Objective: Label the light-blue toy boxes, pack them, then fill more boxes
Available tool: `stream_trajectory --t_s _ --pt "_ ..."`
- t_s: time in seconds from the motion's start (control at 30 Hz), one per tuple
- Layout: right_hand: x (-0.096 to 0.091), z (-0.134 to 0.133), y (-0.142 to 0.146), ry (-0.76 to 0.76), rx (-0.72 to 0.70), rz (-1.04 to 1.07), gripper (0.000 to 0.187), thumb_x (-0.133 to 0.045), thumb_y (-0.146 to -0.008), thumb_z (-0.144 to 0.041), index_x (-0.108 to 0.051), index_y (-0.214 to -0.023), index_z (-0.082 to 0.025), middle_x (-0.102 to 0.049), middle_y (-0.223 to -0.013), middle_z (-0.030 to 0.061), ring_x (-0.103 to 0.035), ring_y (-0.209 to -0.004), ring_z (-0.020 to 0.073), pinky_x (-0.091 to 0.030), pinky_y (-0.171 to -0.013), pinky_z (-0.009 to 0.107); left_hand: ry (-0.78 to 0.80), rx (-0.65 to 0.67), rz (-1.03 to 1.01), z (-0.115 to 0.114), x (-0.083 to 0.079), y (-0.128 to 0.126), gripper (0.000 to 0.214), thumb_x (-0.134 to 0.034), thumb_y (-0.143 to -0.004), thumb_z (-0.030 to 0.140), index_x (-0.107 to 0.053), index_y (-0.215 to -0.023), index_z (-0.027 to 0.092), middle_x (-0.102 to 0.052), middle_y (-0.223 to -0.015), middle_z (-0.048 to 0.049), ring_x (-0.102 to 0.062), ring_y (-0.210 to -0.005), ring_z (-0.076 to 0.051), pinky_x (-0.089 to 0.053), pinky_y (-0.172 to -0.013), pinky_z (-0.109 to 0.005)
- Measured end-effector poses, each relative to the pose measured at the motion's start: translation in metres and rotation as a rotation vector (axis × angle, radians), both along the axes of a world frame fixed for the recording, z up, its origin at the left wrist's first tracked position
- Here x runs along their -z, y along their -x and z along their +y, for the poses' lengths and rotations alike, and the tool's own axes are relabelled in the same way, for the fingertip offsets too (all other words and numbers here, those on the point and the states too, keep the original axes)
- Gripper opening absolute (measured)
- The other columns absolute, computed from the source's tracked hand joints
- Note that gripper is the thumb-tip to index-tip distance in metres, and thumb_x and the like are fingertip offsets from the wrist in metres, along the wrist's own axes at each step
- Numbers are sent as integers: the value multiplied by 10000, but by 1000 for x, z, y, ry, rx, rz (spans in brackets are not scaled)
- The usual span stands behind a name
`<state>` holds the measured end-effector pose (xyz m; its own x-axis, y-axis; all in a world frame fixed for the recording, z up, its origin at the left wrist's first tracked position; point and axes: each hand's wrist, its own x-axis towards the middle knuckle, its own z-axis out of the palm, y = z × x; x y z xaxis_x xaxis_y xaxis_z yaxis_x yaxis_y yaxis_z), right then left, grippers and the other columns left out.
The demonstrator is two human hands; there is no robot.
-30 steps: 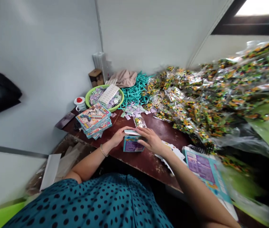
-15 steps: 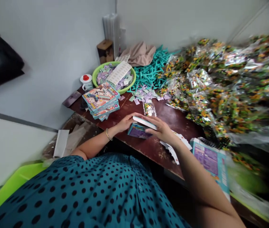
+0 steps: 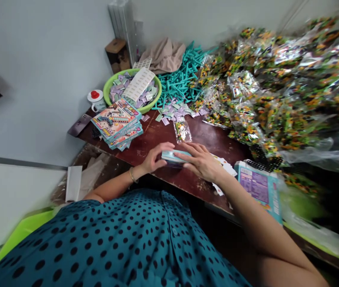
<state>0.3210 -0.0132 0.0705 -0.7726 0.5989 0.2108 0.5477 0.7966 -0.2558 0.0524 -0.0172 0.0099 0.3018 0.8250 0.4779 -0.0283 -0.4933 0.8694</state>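
Observation:
A teal and purple cardboard box (image 3: pixel 172 162) stands at the table's front edge, its narrow end facing up. My left hand (image 3: pixel 156 157) holds the left side, thumb in front and fingers behind. My right hand (image 3: pixel 200 161) grips the other side, its fingers reaching over the teal top. Behind my hands lies a clear bag of small coloured parts (image 3: pixel 183 130). White printed sheets (image 3: pixel 225 166) are partly hidden beneath my right forearm.
Printed toy boxes (image 3: pixel 117 121) are stacked at left, near a green basin (image 3: pixel 107 88) of small packets, a phone (image 3: pixel 79 124) and a lidded mug (image 3: pixel 97 104). Teal sticks (image 3: pixel 181 77) and many filled bags (image 3: pixel 277 99) cover the back and right. Another box (image 3: pixel 257 187) lies at right.
The raised pale flap of the box is now down level across its top. My left hand has come round the box's left side. The view has shifted slightly.

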Motion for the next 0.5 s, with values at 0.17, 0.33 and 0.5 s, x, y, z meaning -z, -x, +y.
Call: stream_trajectory --t_s 0.17,0.33,0.5 --pt "19 -7 1 -135 95 88 488 -570 -1044 -282 -564 -1521 -387 -505 -1612 80 -483 -1446 326 -422 -1158 571 -314 -52 232 0 5 0 286 -617 -1019 350 -675 -1289 275 -622 -1483 -126 -614 -1368 -246 -513 -1144 -484" --pt "50 -18 12 -249 256 372 591 -549 -1016 -126 -538 -1529 -421 -617 -1500 51 -565 -1386 273 -471 -1144 524 -320 -208 291 0 14 6 287 -607 -1024 379 -672 -1282 272 -601 -1510 -130 -584 -1410 -258 -531 -1138 -501" --pt "56 -25 24 -190 330 484 506 -541 -1013 -135 -645 -1432 -399 -642 -1467 39 -571 -1381 270 -520 -1126 500 -165 -123 256 -5 37 9 404 -626 -998 454 -624 -1357 268 -559 -1546 -156 -551 -1434 -283 -488 -1161 -514"
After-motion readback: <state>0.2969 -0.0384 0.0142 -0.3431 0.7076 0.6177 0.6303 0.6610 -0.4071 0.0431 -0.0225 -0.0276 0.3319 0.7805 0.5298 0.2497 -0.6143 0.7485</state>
